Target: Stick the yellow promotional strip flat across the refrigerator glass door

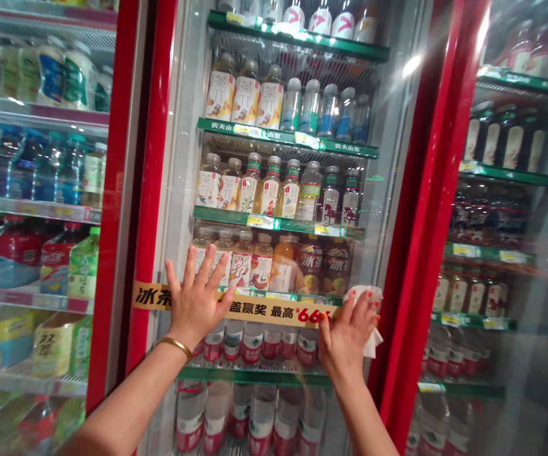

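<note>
**Left hand (197, 301) flat, right hand (347, 335) on white cloth (373, 342)**

Both hands are up against the glass door (174, 190) of a drinks cooler. Left hand is open, fingers spread, palm on the glass, gold bangle (174, 345) on the wrist. Right hand has its fingers bent over the crumpled cloth, which sits between palm and glass near the red door frame (392, 285). The cloth shows above and below the hand; the middle is hidden, so contact with the glass can't be confirmed.

Yellow promo strip (236, 308) runs across the door, its text cut off behind both hands. Bottled tea drinks (245, 95) stand on green-edged shelves (288, 136) behind the glass. Glare washes out parts of the door, and the bottom bottles (262, 418) are blurred behind the forearm. Side doors are cut off by the frame edges, and most labels there are unreadable.
</note>
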Motion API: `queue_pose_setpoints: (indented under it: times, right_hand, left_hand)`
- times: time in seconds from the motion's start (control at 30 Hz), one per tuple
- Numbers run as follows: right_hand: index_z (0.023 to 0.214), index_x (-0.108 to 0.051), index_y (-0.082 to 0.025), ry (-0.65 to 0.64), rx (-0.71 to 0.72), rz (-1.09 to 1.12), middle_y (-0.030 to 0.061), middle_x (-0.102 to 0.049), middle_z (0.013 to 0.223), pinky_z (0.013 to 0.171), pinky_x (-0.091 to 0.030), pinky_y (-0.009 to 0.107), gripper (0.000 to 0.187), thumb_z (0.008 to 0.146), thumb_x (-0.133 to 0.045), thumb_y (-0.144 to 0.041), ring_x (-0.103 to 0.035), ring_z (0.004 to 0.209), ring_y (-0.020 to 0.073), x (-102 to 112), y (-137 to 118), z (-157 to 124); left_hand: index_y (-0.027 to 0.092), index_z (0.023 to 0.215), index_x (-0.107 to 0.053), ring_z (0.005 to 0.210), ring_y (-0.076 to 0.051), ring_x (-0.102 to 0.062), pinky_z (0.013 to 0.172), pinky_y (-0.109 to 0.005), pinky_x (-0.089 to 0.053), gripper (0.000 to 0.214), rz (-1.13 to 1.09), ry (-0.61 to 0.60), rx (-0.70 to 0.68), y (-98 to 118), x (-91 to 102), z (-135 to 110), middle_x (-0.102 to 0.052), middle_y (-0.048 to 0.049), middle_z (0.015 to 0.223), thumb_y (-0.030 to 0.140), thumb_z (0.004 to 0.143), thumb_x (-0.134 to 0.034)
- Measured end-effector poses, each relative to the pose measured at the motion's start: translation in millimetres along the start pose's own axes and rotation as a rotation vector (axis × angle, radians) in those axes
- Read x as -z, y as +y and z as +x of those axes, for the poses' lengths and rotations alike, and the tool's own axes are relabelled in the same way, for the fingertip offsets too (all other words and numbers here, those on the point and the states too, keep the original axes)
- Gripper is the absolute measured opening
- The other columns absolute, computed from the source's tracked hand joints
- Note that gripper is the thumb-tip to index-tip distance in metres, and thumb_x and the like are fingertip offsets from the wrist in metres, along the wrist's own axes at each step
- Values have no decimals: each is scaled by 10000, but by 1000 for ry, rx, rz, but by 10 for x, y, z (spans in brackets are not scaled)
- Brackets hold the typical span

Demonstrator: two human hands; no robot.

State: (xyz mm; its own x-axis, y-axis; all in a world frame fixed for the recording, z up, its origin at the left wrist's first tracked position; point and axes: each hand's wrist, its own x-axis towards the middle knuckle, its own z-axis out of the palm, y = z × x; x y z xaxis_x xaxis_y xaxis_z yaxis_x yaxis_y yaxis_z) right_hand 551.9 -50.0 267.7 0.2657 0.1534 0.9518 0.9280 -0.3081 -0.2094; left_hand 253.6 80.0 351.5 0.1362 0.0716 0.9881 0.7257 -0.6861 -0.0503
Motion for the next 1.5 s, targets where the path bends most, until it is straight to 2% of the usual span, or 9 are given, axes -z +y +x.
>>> queue_pose_setpoints:
  times: [0.2,0.4,0.5,0.63,0.87,1.03,1.27,1.37,1.5]
  right_hand:
    - [1761,-93,-339,-42,530,-32,21,-96,1847,1347,-266,575,911,1021,-442,-738,-76,1715,338,0,-11,-514]
    - [1733,54,-66,71,-56,-22,286,86,1801,1199,-272,854,933,1081,-315,-623,74,1676,516,-3,121,-194]
    - [1736,-37,-42,-10,260,6,262,-23,1813,1291,-259,729,1036,1035,-409,-707,5,1696,460,-22,-230,-464]
    - [1758,-162,-199,-46,676,39,48,-112,1840,1391,-123,423,1011,991,-444,-793,-56,1718,281,9,-382,-892]
    - [1754,-4,-144,9,77,88,188,79,1834,1281,-224,781,821,1102,-329,-522,59,1703,423,0,-231,-446]
    - [1756,-131,-154,6,561,23,116,-105,1845,1379,-146,579,878,1054,-409,-603,-73,1713,348,-68,-435,-654]
    - [1760,-20,-170,52,88,82,160,30,1844,1292,-185,784,798,1098,-253,-550,11,1704,430,21,-68,62]
    - [1760,-9,-172,-10,222,67,149,10,1846,1324,-177,722,852,1089,-316,-597,7,1708,410,14,-320,35]
    - [1762,-90,-180,-79,574,38,114,-122,1839,1373,-133,559,921,1057,-439,-659,-44,1717,336,-12,-384,-601]
  left_hand:
    - [456,1717,-222,1718,-321,-120,1385,-663,54,809,-14,-27,-43,-66,49,-279,-220,30,1821,505,1013,-618]
    - [391,1731,-218,1724,-274,-76,1395,-608,52,762,23,-42,-90,-130,4,-801,-200,22,1821,530,1053,-539]
    - [389,1729,-226,1724,-274,-73,1395,-615,41,748,18,-25,-94,-119,-13,-821,-180,31,1825,527,1059,-528]
    - [380,1728,-234,1725,-262,-76,1400,-610,39,749,12,-19,-102,-108,-4,-780,-186,34,1823,508,1058,-543]
    - [354,1728,-245,1726,-277,-62,1400,-612,49,766,26,-16,-109,-113,-14,-805,-170,22,1829,493,1046,-566]
    - [349,1718,-284,1725,-268,-91,1402,-609,40,742,18,-4,-131,-137,-19,-803,-200,26,1826,511,1048,-559]
    - [355,1726,-246,1725,-265,-82,1407,-601,41,777,58,-13,-134,-131,5,-788,-174,41,1830,515,1038,-569]
    - [383,1730,-213,1724,-264,-86,1407,-597,35,802,65,-38,-112,-118,15,-798,-180,43,1823,498,1029,-586]
    - [395,1729,-202,1719,-286,-98,1402,-613,19,837,69,-60,-76,-126,6,-831,-219,13,1814,455,1009,-625]
